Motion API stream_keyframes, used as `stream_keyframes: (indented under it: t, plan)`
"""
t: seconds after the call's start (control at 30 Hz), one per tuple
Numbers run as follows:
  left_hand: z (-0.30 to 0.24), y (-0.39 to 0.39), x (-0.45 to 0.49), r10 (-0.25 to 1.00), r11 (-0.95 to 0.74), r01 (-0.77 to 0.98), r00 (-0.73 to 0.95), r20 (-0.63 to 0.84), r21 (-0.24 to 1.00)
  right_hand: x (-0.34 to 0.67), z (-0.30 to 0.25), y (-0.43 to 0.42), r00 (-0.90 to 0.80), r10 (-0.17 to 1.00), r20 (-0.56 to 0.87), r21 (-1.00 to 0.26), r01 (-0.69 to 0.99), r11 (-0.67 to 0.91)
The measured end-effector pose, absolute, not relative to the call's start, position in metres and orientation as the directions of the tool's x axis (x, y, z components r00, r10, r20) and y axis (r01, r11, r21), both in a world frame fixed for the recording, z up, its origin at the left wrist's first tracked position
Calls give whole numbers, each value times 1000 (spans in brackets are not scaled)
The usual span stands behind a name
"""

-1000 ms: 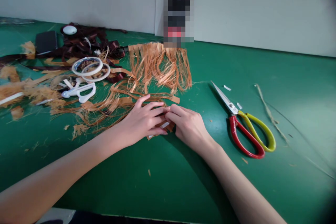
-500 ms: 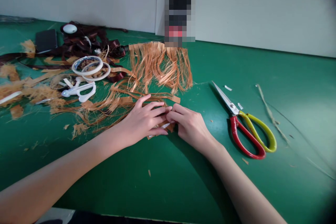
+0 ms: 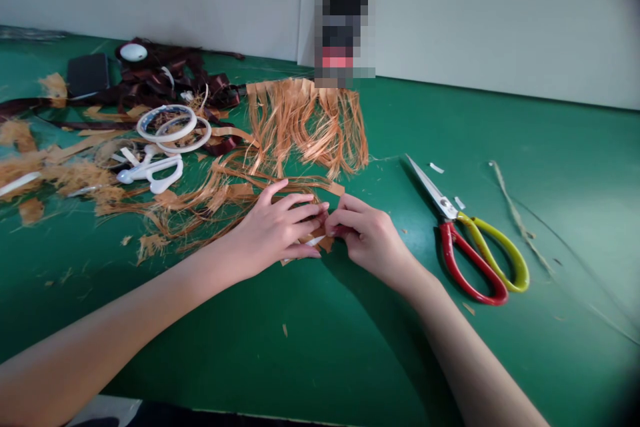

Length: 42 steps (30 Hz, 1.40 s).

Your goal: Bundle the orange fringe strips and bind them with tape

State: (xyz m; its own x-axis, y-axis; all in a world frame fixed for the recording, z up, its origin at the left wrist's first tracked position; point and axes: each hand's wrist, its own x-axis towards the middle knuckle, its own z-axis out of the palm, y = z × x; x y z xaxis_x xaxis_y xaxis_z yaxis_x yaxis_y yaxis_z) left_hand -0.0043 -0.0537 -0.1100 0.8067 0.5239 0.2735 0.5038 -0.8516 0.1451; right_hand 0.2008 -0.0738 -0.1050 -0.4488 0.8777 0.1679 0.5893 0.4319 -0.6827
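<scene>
My left hand (image 3: 283,230) lies on the table with its fingers stretched out, pressing on a brown ribbon strip (image 3: 327,244) that has a white piece of tape (image 3: 315,241) on it. Most of the strip is hidden under the palm. Just right of the left fingertips, my right hand (image 3: 367,230) is closed in a pinch at the strip's edge; whatever its fingertips hold does not show. Behind the hands run frayed brown ribbon strands (image 3: 220,197). Farther back hangs together a fringe of shredded ribbon (image 3: 310,123), spread flat.
Scissors (image 3: 465,233) with red and yellow handles lie to the right, beside a thin cord (image 3: 520,220). At the left are tape rolls (image 3: 193,140), small white-handled scissors (image 3: 167,175), dark ribbon (image 3: 195,73), and a black flat object (image 3: 88,75). A wall (image 3: 450,13) stands behind.
My right hand has shifted slightly to the right, its fingers curled a little apart from the left fingertips. The left hand has stayed in place.
</scene>
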Motion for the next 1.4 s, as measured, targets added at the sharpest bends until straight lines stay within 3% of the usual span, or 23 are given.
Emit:
stream_keyframes:
  t: [0.53,0.8,1.4]
  plan:
    - [-112,-53,-4,540,-842,511,802,255,175,209,-94,-71,-428,892,148,-730,561,390]
    - [-111,-53,-5,529,-848,507,805,267,153,216,-83,-66,-212,964,157,-794,554,251]
    - [-112,-52,-5,513,-858,487,800,312,163,215,-96,-64,-377,926,8,-796,559,234]
